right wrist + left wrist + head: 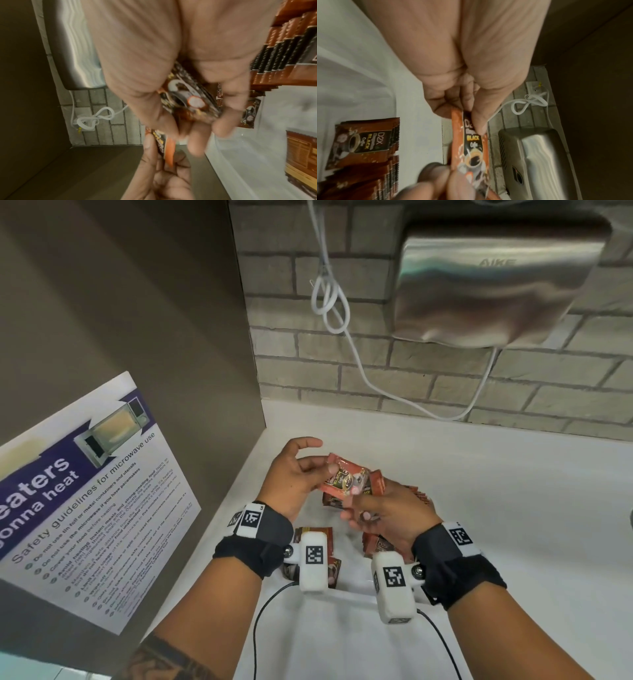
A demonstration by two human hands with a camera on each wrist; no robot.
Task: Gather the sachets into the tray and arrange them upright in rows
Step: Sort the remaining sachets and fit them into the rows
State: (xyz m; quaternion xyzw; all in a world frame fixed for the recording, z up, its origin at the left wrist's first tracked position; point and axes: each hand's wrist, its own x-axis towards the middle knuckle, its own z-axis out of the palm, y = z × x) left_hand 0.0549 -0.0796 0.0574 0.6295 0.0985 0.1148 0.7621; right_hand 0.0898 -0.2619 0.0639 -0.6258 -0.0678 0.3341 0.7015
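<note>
A flat, glossy orange-brown coffee sachet with a black label panel and a printed cup is held up over the white tray, pinched at one end between the thumb and fingers of the left hand. The right hand meets its other end with its fingertips while clutching a small bunch of the same crinkly foil packets in its curled fingers; how many is hard to say, since that view is blurred. Below, more sachets with serrated edges lie overlapping in the tray, some stacked in a fanned row. The tray sits on a smooth white counter against a grey brick wall, where a brushed-steel hand dryer hangs beside a looped white cable. A laminated microwave notice is stuck to the brown side panel.
</note>
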